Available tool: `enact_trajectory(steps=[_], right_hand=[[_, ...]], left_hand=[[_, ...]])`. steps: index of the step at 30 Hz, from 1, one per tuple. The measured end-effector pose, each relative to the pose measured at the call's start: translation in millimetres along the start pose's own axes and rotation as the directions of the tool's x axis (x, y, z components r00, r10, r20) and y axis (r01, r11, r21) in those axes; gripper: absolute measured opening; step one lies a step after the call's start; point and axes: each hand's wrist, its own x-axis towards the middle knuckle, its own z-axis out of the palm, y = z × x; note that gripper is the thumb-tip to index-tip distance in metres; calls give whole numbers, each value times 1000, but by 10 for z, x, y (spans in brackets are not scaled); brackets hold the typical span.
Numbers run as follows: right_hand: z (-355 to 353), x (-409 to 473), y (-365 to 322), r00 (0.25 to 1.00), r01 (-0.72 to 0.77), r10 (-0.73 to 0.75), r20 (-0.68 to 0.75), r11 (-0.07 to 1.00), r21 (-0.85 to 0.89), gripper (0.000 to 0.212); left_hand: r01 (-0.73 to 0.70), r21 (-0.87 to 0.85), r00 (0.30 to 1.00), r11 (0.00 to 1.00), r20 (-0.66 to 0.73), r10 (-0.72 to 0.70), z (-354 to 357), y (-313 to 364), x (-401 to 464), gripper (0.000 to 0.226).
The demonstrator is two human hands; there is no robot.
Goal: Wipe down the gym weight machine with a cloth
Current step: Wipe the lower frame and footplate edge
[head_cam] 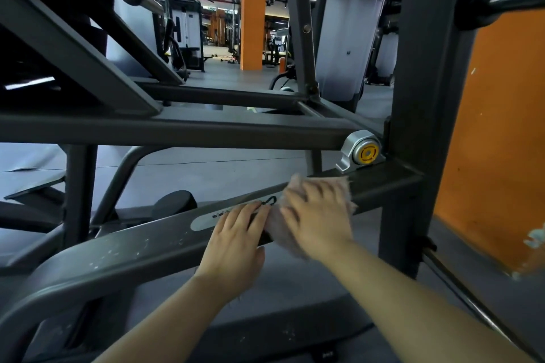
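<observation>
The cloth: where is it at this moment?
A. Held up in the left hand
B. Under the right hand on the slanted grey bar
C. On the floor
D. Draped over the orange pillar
B: the right hand presses the pink cloth flat on the grey bar.

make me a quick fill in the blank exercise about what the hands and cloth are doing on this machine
1. The right hand presses a pale ____ against the lower frame bar.
2. The left hand rests on the same bar with nothing in it, to the ____ of the cloth.
3. The round pivot cap above the cloth has a ____ centre.
4. The wall on the right is painted ____.

Missing words: cloth; left; yellow; orange
</observation>
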Motion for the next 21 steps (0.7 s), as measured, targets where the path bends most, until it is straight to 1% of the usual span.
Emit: enact_trajectory(steps=[3, 5, 6, 7, 9, 11, 12, 14, 16, 18, 21], right_hand=[[31, -22, -172, 991, 134, -133, -23, 990, 47, 50], [40, -45, 9, 980, 197, -196, -23, 980, 20, 52], [39, -54, 162, 981, 194, -194, -14, 981, 12, 53], [36, -65, 344, 986, 165, -165, -9, 986, 5, 54], [6, -91, 732, 998, 58, -59, -6, 998, -24, 56], [-43, -113, 1076, 998, -57, 57, 3, 997, -52, 59], [-57, -121, 1209, 994, -113, 113, 7, 993, -38, 61], [-64, -128, 1325, 976, -219, 219, -11, 975, 32, 63], [-33, -124, 1229, 951, -304, 305, -43, 952, 31, 63], [8, -97, 984, 944, -326, 325, -60, 946, -5, 59], [4, -34, 496, 973, -228, 227, -25, 973, -25, 51]], left_hand=[[12, -1, 1000, 1000, 12, -12, 54, -25, 34, 74], [32, 0, 999, 999, 16, -32, 77, -16, 62, 68], [40, -6, 999, 999, 18, -40, 88, 3, 81, 67], [49, -17, 998, 999, 26, -48, 103, 32, 96, 69], [53, -17, 997, 998, 56, -52, 110, 113, 116, 78], [15, 9, 998, 1000, 63, -16, 109, 188, 133, 84], [-3, 9, 998, 1000, 65, 3, 112, 214, 132, 85], [-27, 7, 998, 1000, 66, 26, 119, 228, 127, 85], [-29, 8, 998, 1000, 61, 28, 114, 217, 126, 84], [-26, 3, 998, 1000, 62, 26, 95, 189, 122, 84], [-4, 2, 997, 1000, 78, 4, 40, 94, 92, 79]])
